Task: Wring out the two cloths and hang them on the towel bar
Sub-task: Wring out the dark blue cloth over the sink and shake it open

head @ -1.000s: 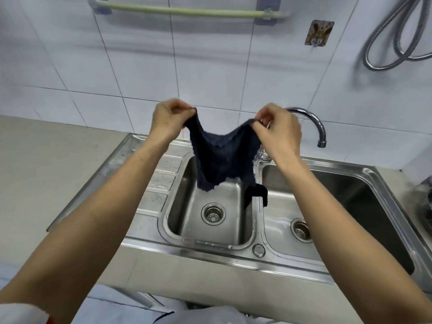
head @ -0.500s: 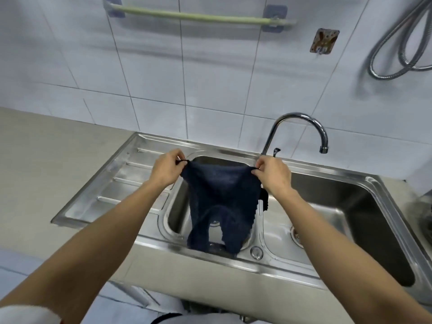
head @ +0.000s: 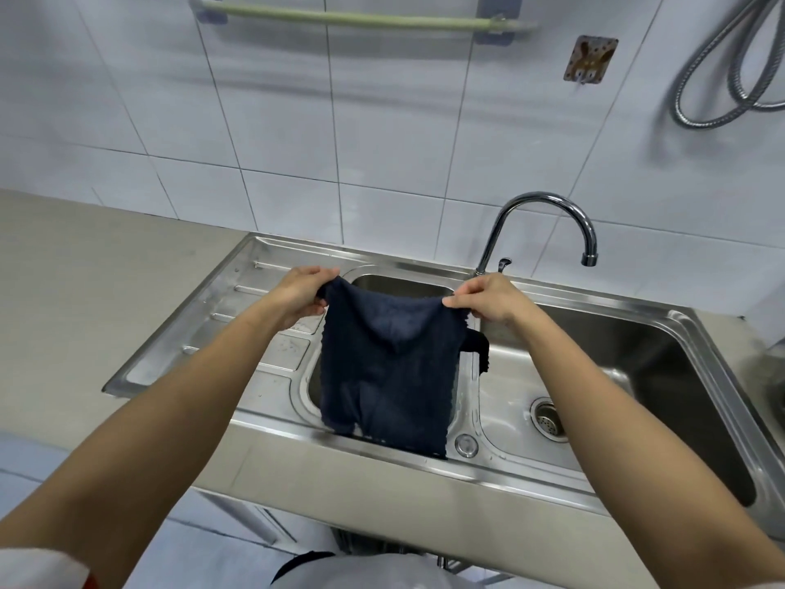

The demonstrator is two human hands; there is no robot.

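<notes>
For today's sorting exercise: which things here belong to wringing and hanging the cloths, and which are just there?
Belongs to the job: dark cloth, second cloth, towel bar, sink, left hand, right hand.

Just there: tap, hose, wall hook.

Bare forearms; a white sleeve (head: 38, 567) at the left shoulder.
</notes>
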